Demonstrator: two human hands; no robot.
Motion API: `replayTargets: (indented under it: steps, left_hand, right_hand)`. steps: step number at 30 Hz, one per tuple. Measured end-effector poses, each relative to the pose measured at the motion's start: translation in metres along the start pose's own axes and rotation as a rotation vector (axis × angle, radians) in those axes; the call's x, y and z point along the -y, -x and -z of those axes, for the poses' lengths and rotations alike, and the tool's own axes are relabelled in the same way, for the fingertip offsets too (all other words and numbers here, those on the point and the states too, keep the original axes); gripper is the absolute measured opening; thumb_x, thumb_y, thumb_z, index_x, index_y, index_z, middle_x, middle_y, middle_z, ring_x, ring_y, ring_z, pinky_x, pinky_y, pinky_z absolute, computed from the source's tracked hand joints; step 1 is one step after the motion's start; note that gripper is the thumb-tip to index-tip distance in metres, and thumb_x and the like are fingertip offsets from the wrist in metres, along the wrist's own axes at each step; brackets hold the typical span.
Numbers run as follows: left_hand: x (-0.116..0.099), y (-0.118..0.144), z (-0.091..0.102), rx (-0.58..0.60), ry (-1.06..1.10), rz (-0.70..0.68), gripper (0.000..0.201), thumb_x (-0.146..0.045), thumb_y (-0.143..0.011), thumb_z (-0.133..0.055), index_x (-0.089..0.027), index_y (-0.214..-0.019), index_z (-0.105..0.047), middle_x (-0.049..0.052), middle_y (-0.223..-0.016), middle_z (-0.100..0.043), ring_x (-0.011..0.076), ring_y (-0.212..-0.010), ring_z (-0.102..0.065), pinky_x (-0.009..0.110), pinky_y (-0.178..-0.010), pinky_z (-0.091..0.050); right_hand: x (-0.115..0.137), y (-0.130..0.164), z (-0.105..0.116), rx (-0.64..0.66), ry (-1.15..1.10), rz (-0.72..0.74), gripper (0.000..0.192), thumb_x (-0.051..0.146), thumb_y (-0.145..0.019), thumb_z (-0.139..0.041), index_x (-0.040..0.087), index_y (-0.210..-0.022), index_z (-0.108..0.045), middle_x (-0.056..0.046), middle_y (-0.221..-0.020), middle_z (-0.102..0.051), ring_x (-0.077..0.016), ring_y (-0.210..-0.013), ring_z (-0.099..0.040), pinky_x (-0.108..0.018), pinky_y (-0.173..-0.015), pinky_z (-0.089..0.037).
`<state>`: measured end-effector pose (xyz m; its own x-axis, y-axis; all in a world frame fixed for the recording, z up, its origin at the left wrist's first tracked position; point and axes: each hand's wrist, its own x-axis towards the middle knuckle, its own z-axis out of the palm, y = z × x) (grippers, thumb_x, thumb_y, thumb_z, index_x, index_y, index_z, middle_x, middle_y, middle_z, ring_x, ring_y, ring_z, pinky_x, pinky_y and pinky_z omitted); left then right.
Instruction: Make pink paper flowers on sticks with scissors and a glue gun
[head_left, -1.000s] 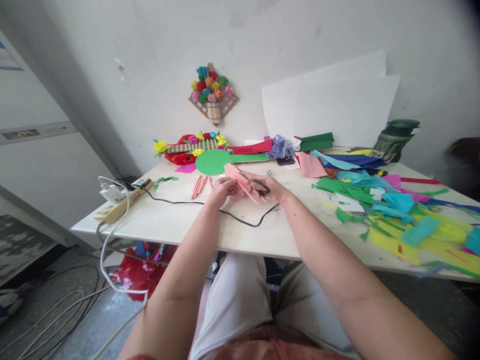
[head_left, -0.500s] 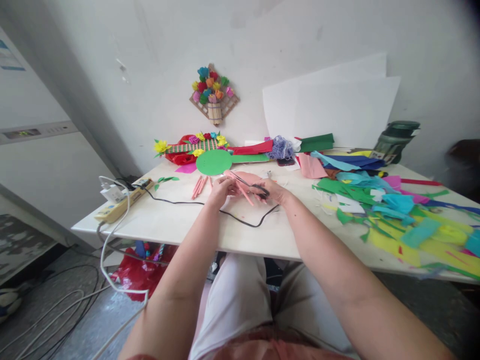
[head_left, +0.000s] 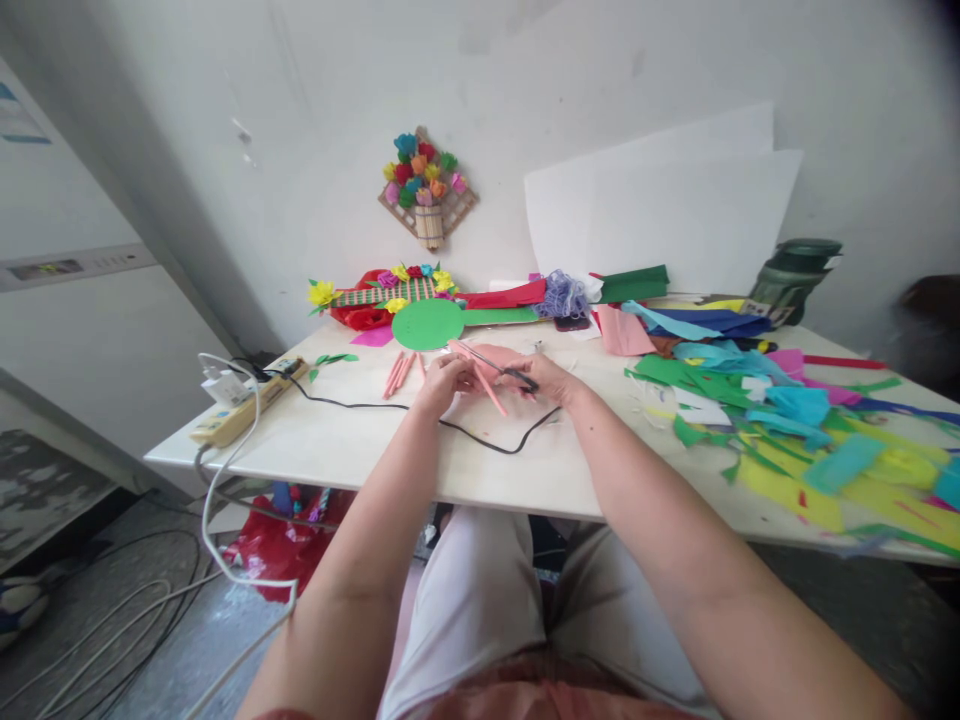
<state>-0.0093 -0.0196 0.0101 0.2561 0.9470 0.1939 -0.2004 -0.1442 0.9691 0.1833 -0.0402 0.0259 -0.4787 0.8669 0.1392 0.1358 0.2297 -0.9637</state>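
My left hand (head_left: 448,382) is closed on a pink paper strip (head_left: 490,390) that slants down to the right from its fingers. In my right hand (head_left: 553,378) is a pair of scissors (head_left: 520,379) with dark handles, its blades pointing left toward my left fingers and lying close along the pink paper. Behind the blades, a larger pink paper piece (head_left: 501,356) rests on the tabletop. Several pink paper rolls (head_left: 400,374) lie just left of my left hand. A black cable (head_left: 495,448) runs across the table below both hands.
A green paper disc (head_left: 428,325) lies behind my hands, near a flower-trimmed woven piece (head_left: 382,294). Coloured paper scraps (head_left: 795,405) cover the table's right side, with a dark green bottle (head_left: 793,280) behind. A power strip (head_left: 240,405) sits at the left edge.
The scissor handles have drawn closer together in my right hand. My left hand stays in nearly the same place with the pink strip.
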Motion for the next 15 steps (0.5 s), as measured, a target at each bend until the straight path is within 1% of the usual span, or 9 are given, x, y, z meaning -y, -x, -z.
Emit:
replayTargets:
  steps: [3, 5, 7, 10, 12, 15]
  left_hand:
    - [0.0, 0.0, 0.0, -0.003, 0.005, -0.004, 0.019, -0.03, -0.062, -0.061, -0.012, -0.064, -0.055, 0.003, -0.053, -0.06, 0.0133, -0.045, -0.057, 0.024, -0.044, -0.047]
    - [0.0, 0.0, 0.0, -0.007, 0.005, -0.002, 0.019, -0.029, -0.061, -0.061, -0.012, -0.064, -0.055, 0.003, -0.053, -0.06, 0.0134, -0.045, -0.057, 0.024, -0.043, -0.046]
    - [-0.001, 0.0, -0.001, -0.018, 0.003, 0.002, 0.019, -0.029, -0.06, -0.061, -0.012, -0.064, -0.054, 0.003, -0.054, -0.06, 0.0132, -0.045, -0.057, 0.023, -0.043, -0.045]
    - [-0.002, 0.0, -0.002, -0.029, -0.003, 0.008, 0.02, -0.03, -0.06, -0.061, -0.013, -0.065, -0.054, 0.003, -0.055, -0.061, 0.0126, -0.045, -0.057, 0.023, -0.043, -0.044]
    - [-0.002, 0.001, -0.002, -0.028, -0.007, 0.009, 0.02, -0.031, -0.06, -0.061, -0.013, -0.065, -0.054, 0.003, -0.055, -0.06, 0.0126, -0.046, -0.057, 0.023, -0.044, -0.044]
    - [-0.003, 0.001, -0.003, -0.025, -0.014, 0.009, 0.02, -0.031, -0.06, -0.061, -0.013, -0.065, -0.054, 0.003, -0.055, -0.06, 0.0127, -0.046, -0.057, 0.023, -0.044, -0.045]
  right_hand:
    - [-0.002, -0.002, 0.002, -0.031, 0.085, 0.007, 0.048, 0.043, -0.06, -0.07, 0.007, -0.093, -0.07, 0.007, -0.04, -0.042, -0.004, -0.034, -0.031, -0.02, -0.035, -0.026]
    - [-0.004, -0.004, 0.003, -0.053, 0.158, 0.02, 0.047, 0.041, -0.06, -0.071, 0.009, -0.094, -0.071, 0.007, -0.04, -0.043, -0.0041, -0.035, -0.031, -0.02, -0.036, -0.026]
    - [-0.007, -0.006, 0.003, -0.089, 0.224, 0.048, 0.043, 0.038, -0.06, -0.071, 0.011, -0.094, -0.072, 0.004, -0.046, -0.052, -0.0053, -0.039, -0.037, -0.02, -0.039, -0.03]
    - [-0.009, -0.01, 0.004, -0.14, 0.298, 0.13, 0.035, 0.033, -0.061, -0.07, 0.014, -0.089, -0.074, -0.002, -0.064, -0.066, -0.0102, -0.054, -0.051, -0.02, -0.048, -0.038]
    - [-0.01, -0.011, 0.004, -0.15, 0.345, 0.186, 0.031, 0.03, -0.061, -0.069, 0.015, -0.087, -0.074, -0.003, -0.071, -0.068, -0.0137, -0.064, -0.056, -0.021, -0.055, -0.042]
    - [-0.013, -0.012, 0.005, -0.168, 0.4, 0.202, 0.031, 0.028, -0.062, -0.067, 0.016, -0.089, -0.074, -0.002, -0.072, -0.069, -0.0156, -0.068, -0.059, -0.022, -0.059, -0.044]
